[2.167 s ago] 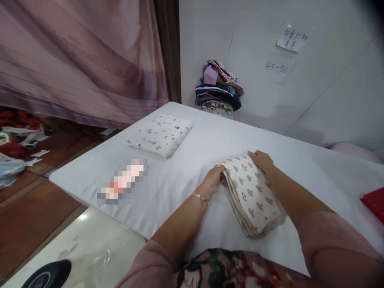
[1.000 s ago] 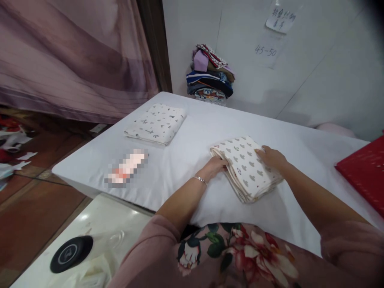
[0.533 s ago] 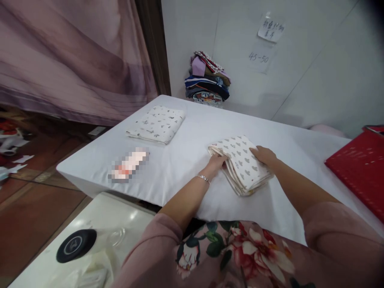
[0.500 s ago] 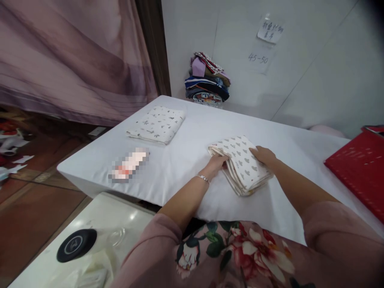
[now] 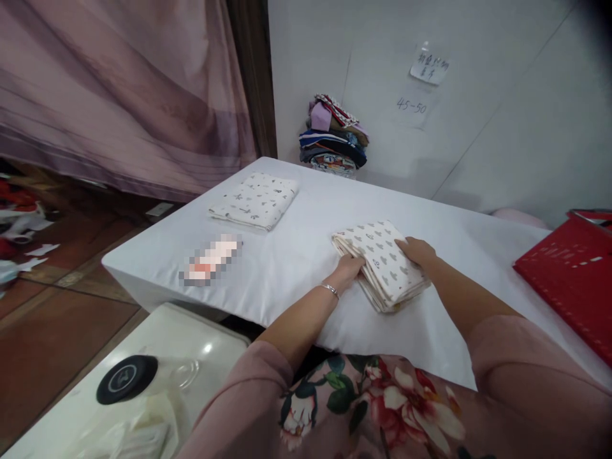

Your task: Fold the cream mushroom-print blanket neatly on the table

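Patterned cloth [image 5: 382,261]: folded thick, right here on the white table [image 5: 315,220].
Left hand [image 5: 349,269]: pinching its layered left edge!
Right hand [image 5: 417,251]: touching the far right edge; can't tell whether those fingers grip.
Squaring up: seems the step in hand.
Next touch: probably calls for gentle, even pressure.

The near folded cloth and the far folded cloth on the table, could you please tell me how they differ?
The near cloth has grey shapes in rows; the far cloth has scattered motifs. The left hand and right hand touch the near cloth; neither touches the far cloth. The near cloth's layers look thicker; the far cloth lies flatter. Both are whitish.
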Motion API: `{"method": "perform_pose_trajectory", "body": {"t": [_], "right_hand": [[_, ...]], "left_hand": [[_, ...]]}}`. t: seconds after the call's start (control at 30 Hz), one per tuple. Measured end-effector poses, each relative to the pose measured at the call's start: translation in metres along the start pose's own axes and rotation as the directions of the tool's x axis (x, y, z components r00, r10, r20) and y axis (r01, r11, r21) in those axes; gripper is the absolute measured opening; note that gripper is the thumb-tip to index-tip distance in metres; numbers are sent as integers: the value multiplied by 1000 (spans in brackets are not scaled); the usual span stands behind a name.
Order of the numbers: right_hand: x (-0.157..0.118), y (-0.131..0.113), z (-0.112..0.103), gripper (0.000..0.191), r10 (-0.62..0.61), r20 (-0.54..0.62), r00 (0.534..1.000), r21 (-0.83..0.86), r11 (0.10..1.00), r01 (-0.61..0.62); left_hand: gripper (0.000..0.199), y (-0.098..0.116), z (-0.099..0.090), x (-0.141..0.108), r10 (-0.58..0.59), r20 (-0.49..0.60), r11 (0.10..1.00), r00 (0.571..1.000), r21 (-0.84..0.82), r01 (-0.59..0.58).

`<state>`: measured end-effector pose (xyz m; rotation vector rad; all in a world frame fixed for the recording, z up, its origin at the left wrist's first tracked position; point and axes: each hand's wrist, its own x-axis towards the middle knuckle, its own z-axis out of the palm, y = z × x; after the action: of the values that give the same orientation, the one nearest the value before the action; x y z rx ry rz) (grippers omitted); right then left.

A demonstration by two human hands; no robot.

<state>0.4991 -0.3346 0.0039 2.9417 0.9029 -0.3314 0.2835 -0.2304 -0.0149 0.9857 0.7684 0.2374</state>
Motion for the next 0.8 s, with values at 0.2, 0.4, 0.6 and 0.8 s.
{"method": "perform_pose_trajectory", "body": {"t": [0.2,0.4,0.6,0.8], "right_hand": [[1,1,1,61,-18,3,1000,-8,1000,18],[4,2,2,60,-25,10,1000,-14,1000,26],[4,2,2,60,-34,4,999,-23,999,34],[3,0,1,61,-28,1,1000,-22,999,28]], "left_hand": [[30,-1,0,-7,5,93,997,996,-75,2],[34,-8,-2,-5,-52,223,993,973,-95,75],[37,-15,5,-8,30,-17,998,999,64,-29],[36,-18,11,-15,29,-62,999,998,-27,-31]]}}
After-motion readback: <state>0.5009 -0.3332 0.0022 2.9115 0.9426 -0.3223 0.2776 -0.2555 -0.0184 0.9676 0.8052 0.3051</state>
